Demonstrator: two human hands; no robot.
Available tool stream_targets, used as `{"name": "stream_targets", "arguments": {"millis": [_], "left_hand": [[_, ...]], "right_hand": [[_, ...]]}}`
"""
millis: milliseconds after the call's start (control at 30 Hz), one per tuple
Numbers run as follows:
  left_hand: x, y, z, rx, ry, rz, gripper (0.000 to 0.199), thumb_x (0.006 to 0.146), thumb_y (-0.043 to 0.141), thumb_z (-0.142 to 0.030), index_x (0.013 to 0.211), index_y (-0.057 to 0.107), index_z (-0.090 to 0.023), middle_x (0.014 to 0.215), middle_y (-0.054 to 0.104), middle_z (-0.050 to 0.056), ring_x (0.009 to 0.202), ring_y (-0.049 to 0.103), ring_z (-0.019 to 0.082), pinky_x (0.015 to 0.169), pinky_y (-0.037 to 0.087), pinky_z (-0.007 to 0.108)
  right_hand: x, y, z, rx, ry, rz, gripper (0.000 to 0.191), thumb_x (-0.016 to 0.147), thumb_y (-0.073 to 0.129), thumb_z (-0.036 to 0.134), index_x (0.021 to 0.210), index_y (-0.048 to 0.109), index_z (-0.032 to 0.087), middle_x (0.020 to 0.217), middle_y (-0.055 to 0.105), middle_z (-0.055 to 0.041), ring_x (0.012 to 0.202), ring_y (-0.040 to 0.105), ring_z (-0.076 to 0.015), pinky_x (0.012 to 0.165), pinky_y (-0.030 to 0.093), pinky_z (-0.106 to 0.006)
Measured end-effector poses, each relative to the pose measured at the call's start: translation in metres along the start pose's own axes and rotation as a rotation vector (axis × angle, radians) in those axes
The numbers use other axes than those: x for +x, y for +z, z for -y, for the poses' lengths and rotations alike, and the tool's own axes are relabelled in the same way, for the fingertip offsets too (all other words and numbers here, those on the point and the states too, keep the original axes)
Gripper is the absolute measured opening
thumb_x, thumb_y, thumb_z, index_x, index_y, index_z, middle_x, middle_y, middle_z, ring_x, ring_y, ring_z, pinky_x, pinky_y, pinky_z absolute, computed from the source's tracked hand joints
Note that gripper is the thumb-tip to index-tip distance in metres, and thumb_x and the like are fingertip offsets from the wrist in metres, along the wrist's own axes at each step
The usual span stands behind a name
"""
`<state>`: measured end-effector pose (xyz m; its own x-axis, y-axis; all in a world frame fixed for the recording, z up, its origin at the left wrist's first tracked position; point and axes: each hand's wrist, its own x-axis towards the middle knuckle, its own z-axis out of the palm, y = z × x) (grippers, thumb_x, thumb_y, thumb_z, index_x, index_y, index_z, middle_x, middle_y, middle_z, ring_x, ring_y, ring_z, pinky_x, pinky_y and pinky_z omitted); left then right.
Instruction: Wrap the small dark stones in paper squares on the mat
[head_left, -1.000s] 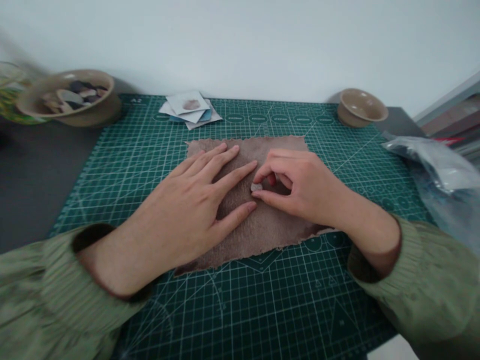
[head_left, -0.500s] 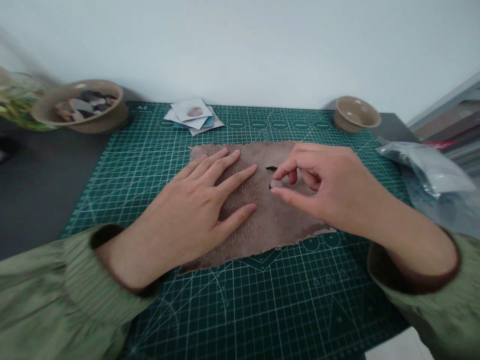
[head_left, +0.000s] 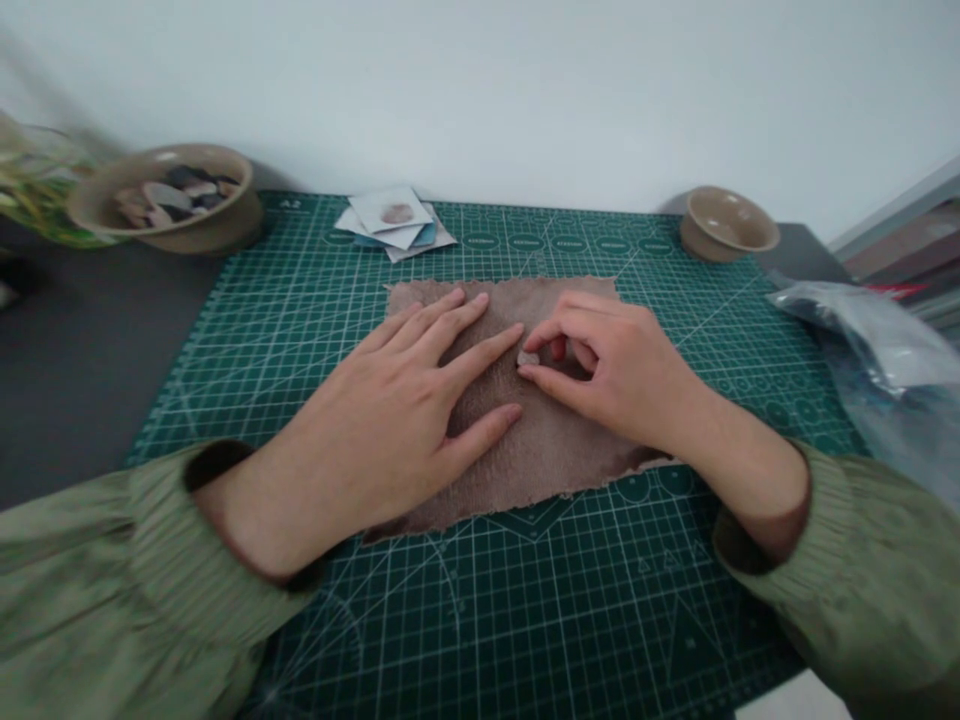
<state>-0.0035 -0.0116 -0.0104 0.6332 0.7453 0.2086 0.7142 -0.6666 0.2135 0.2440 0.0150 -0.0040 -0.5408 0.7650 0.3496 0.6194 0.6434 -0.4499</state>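
A brown piece of fabric (head_left: 555,450) with frayed edges lies on the green cutting mat (head_left: 585,620). My left hand (head_left: 397,400) rests flat on its left part, fingers spread, holding nothing. Between the thumb and index finger of my right hand (head_left: 615,360) is a small pale chip (head_left: 528,358), pinched just above or against the middle of the fabric, close to the left index fingertip. Whether the chip touches the fabric I cannot tell.
A brown bowl (head_left: 240,215) of dark and light pieces stands at the back left. Paper cards (head_left: 394,215) lie at the mat's back edge. A smaller bowl (head_left: 724,230) is at the back right, with a clear plastic bag (head_left: 877,330) beside the mat.
My right hand has moved left with the chip, towards my left index finger. A dark slit-like mark seen earlier on the fabric no longer shows. My left hand stays on the fabric.
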Motion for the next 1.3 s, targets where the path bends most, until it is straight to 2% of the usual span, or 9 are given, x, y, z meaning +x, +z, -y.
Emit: {"name": "stream_targets", "arguments": {"millis": [167,333,567,733,800,933,1067,1200,1300], "left_hand": [[-0.001,0.001,0.000,-0.017,-0.005,-0.010,0.067,0.107,0.054,-0.052,0.167,0.045,-0.024,0.178,0.034,0.014,0.165,0.032,0.040,0.134,0.026,0.064],[0.000,0.000,0.001,-0.024,0.004,-0.002,0.068,0.107,0.055,-0.053,0.169,0.042,-0.026,0.180,0.031,0.012,0.166,0.028,0.039,0.135,0.024,0.065],[0.000,-0.001,-0.001,-0.020,-0.008,0.000,0.070,0.108,0.053,-0.053,0.169,0.040,-0.023,0.177,0.035,0.015,0.165,0.030,0.039,0.134,0.024,0.063],[0.001,-0.019,-0.005,-0.140,0.040,-0.029,0.076,0.086,0.071,-0.079,0.135,0.065,-0.022,0.147,0.063,0.016,0.135,0.058,0.043,0.115,0.046,0.063],[0.001,-0.026,-0.006,-0.210,0.160,0.063,0.065,0.080,0.078,-0.079,0.114,0.069,-0.023,0.128,0.069,0.012,0.117,0.065,0.037,0.101,0.054,0.056],[-0.001,-0.030,-0.005,-0.321,0.257,0.186,0.013,0.101,0.069,-0.037,0.100,0.072,-0.025,0.116,0.072,0.007,0.107,0.067,0.026,0.092,0.055,0.042],[0.002,-0.045,-0.009,-0.527,0.133,0.155,0.012,0.104,0.064,-0.029,0.098,0.071,-0.022,0.093,0.073,0.003,0.083,0.067,0.017,0.073,0.053,0.031],[0.013,-0.083,-0.011,-0.881,-0.070,0.178,0.017,0.104,0.069,-0.037,0.098,0.067,-0.021,0.075,0.071,-0.001,0.062,0.063,0.012,0.054,0.048,0.022],[0.030,-0.105,0.006,-0.924,-0.142,0.302,0.023,0.107,0.062,-0.044,0.108,0.070,-0.023,0.085,0.077,0.002,0.067,0.070,0.014,0.058,0.053,0.022]], "right_hand": [[0.000,0.003,0.004,0.046,-0.050,0.045,0.008,0.095,0.076,0.023,0.100,0.074,0.017,0.092,0.066,-0.0016,0.076,0.056,-0.0152,0.073,0.042,-0.031],[0.006,-0.015,0.009,0.022,-0.041,0.092,0.006,0.093,0.077,0.023,0.094,0.074,0.018,0.087,0.066,-0.0008,0.075,0.057,-0.0156,0.073,0.042,-0.032],[0.012,-0.015,0.006,0.055,-0.019,-0.023,0.009,0.091,0.081,0.026,0.095,0.077,0.019,0.085,0.067,-0.0018,0.076,0.059,-0.0173,0.073,0.044,-0.033],[0.005,-0.015,0.003,0.113,0.037,-0.065,0.012,0.092,0.082,0.032,0.096,0.078,0.022,0.079,0.065,0.0007,0.070,0.056,-0.0155,0.070,0.044,-0.033],[0.005,-0.020,0.002,0.185,0.125,-0.148,0.018,0.092,0.083,0.040,0.099,0.080,0.023,0.076,0.064,0.0009,0.064,0.052,-0.0141,0.065,0.043,-0.033],[0.007,-0.026,-0.004,0.423,0.304,-0.322,0.034,0.091,0.082,0.055,0.101,0.080,0.023,0.068,0.060,0.0004,0.055,0.044,-0.0124,0.053,0.035,-0.031],[0.012,-0.027,-0.018,0.659,0.378,-0.482,0.041,0.086,0.084,0.061,0.100,0.080,0.023,0.064,0.055,0.0021,0.049,0.036,-0.0100,0.046,0.024,-0.028],[0.017,-0.028,-0.033,0.868,0.419,-0.564,0.045,0.079,0.088,0.064,0.092,0.074,0.023,0.057,0.048,0.0061,0.045,0.028,-0.0083,0.042,0.021,-0.029],[0.018,-0.030,-0.039,0.935,0.421,-0.620,0.045,0.079,0.088,0.063,0.084,0.069,0.023,0.053,0.040,0.0088,0.044,0.025,-0.0078,0.042,0.020,-0.028]]}}
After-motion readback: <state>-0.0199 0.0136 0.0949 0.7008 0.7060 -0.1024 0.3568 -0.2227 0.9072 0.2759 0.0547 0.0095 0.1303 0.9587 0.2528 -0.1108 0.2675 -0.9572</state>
